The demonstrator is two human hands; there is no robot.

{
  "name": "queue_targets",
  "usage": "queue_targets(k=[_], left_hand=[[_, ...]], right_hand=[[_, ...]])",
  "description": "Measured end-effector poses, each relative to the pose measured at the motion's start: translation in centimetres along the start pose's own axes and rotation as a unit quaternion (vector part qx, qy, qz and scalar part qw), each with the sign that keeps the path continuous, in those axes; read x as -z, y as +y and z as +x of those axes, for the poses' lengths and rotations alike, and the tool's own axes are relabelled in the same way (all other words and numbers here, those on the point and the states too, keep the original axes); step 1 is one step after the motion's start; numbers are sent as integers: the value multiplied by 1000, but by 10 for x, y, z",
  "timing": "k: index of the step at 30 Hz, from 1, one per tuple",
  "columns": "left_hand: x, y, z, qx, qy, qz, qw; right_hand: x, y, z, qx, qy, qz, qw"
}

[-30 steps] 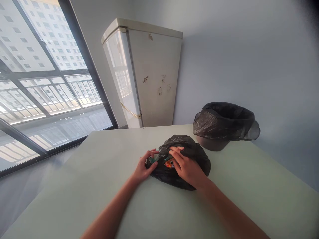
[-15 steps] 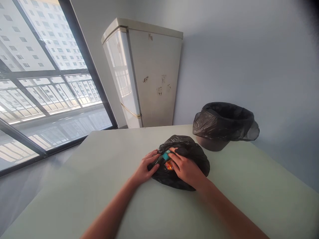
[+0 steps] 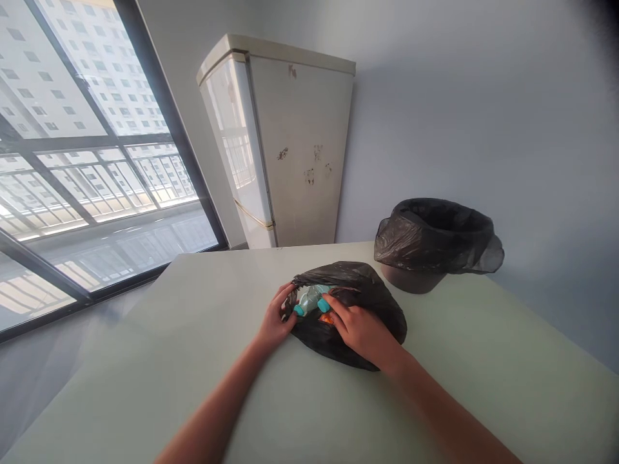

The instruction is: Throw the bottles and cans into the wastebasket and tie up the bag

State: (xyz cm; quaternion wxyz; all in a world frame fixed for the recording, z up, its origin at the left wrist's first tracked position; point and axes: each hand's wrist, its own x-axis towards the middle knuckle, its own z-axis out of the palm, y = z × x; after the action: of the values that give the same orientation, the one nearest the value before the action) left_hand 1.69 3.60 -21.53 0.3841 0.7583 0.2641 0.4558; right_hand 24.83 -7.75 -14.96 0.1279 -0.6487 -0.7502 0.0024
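A black plastic bag [image 3: 333,351] lies slumped on the table, its mouth pulled apart toward the left. My left hand [image 3: 275,319] grips the left edge of that mouth, thumb below and fingers above. Inside the opening shows a clear plastic bottle [image 3: 312,298] with a teal cap [image 3: 298,310] close to my left thumb. My right hand [image 3: 360,325] reaches over the bag from the right, thumb and forefinger closed about a second teal cap [image 3: 323,305]; what it belongs to is hidden. Beneath that cap, by my right thumb, is a shiny orange wrapper [image 3: 327,318].
At the table's back right stands a bin [image 3: 411,280] lined with a black bag [image 3: 425,248]. A worn white fridge [image 3: 300,148] is beyond the far edge of the pale green table [image 3: 203,303]. Glass doors [image 3: 97,161] lie to the left, a wall to the right.
The bag's mouth has widened, and the clear bottle with its teal cap has come into view. My left hand has shifted slightly left with the bag edge. Less of the orange wrapper shows.
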Motion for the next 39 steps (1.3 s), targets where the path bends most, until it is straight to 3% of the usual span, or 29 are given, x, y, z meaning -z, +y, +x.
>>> queue_targets(k=[4, 11, 19, 34, 39], left_hand=[[-3, -6, -1, 17, -14, -69, 997], [-3, -15, -5, 62, -38, 47, 996], [-6, 2, -2, 28, -76, 162, 983], [-6, 3, -2, 8, -73, 169, 983], [-6, 8, -2, 10, -78, 167, 983]], right_hand=[[1, 0, -1, -7, 16, 18, 1000], [-4, 5, -1, 2, 23, 10, 1000], [-3, 5, -2, 42, 32, 91, 994], [3, 0, -2, 65, 20, 107, 992], [1, 0, -2, 56, 57, 126, 989]])
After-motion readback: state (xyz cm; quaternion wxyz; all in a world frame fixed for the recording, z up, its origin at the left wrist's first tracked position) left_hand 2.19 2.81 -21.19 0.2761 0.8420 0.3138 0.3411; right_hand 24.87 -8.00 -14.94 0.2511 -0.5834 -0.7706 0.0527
